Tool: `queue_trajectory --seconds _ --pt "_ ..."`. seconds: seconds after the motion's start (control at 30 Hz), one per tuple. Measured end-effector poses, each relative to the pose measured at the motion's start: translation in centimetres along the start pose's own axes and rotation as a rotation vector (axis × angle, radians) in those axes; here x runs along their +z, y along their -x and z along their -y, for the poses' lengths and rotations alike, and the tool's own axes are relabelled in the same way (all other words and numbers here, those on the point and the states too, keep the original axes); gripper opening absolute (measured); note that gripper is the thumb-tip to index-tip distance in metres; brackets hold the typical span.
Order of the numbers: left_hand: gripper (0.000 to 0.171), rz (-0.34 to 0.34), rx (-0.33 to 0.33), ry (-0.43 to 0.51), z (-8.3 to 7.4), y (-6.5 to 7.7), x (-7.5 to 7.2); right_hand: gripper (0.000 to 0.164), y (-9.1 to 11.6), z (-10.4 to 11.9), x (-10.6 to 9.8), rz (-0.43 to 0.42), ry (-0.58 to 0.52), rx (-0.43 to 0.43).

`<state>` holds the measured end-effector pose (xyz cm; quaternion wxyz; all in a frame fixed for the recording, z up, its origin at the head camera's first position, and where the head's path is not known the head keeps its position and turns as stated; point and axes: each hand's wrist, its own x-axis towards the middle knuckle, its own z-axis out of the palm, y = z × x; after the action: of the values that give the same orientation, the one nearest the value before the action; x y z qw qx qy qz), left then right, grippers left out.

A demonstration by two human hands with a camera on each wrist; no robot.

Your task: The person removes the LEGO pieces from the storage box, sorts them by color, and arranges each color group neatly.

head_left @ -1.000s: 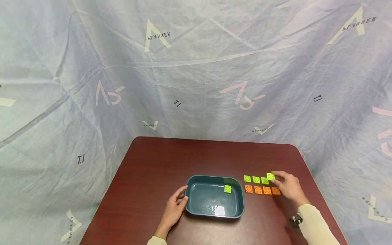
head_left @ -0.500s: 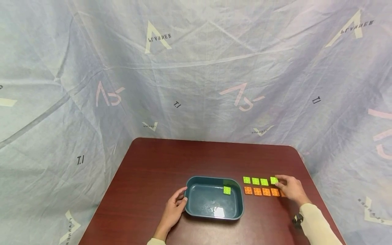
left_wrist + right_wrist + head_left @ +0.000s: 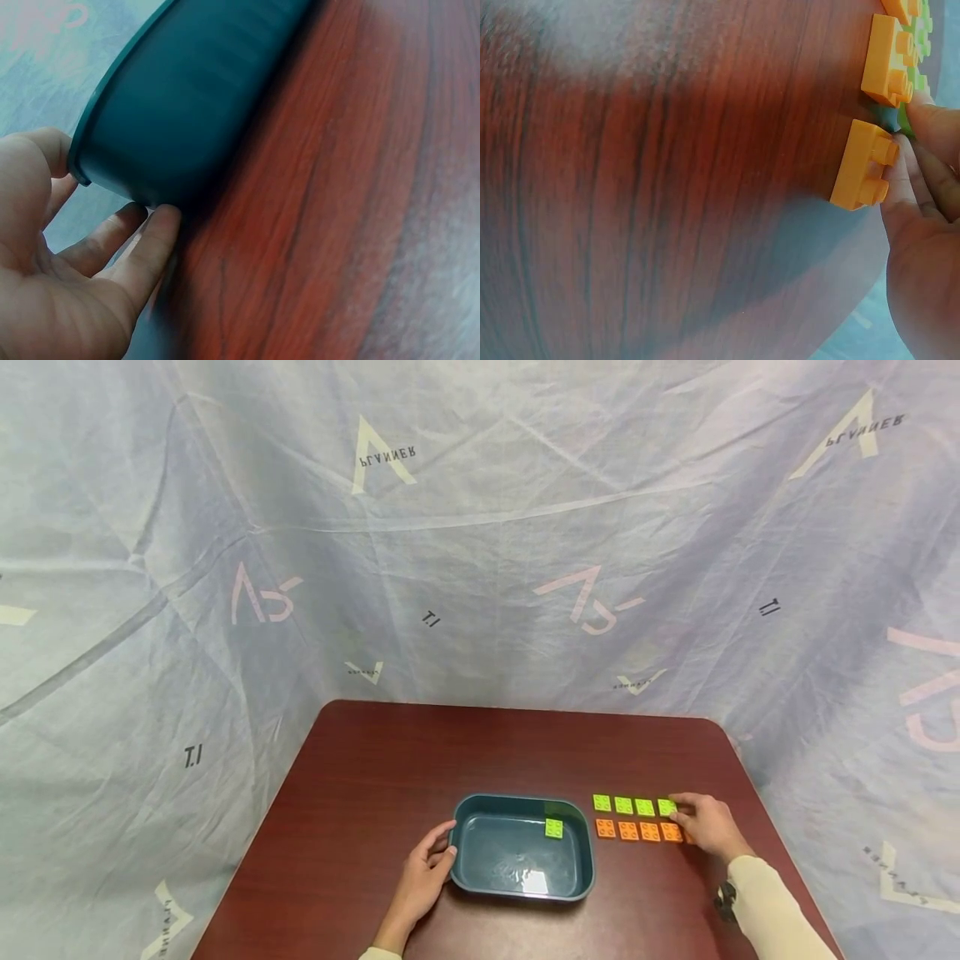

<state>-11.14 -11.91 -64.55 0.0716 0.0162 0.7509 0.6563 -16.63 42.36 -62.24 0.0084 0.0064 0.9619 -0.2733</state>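
Note:
My left hand (image 3: 423, 878) holds the left end of a dark teal plastic tub (image 3: 459, 881). In the left wrist view, fingertips (image 3: 166, 217) touch the tub's outer wall (image 3: 169, 112) while another digit bends at its rim. A lime green toy brick (image 3: 553, 828) lies inside the tub toward the right. My right hand (image 3: 712, 827) pinches another green toy brick (image 3: 666, 807) at the right end of a green row on the table. That brick is mostly hidden behind the fingers and orange bricks in the right wrist view.
Nearer me runs a parallel row of orange toy bricks (image 3: 628, 831); its rightmost brick (image 3: 859, 165) sits right beside the right-hand fingers. The dark red wooden table (image 3: 420, 743) has a printed grey cloth (image 3: 480, 568) hanging behind it.
The right hand has brought the green brick down and slightly right, from above the row to its right end. The left hand stays at the tub, and the view has shifted slightly.

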Motion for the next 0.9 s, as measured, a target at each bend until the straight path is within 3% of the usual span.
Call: queue_trajectory --seconds 0.47,0.9 --pt "0.045 -0.012 -0.002 0.000 -0.3 0.1 0.1 0.043 0.1 0.4 0.3 -0.028 0.042 -0.011" --pt "0.044 -0.011 0.017 -0.027 -0.1 0.2 -0.1 0.048 0.8 3.7 -0.5 -0.058 -0.056 -0.019"
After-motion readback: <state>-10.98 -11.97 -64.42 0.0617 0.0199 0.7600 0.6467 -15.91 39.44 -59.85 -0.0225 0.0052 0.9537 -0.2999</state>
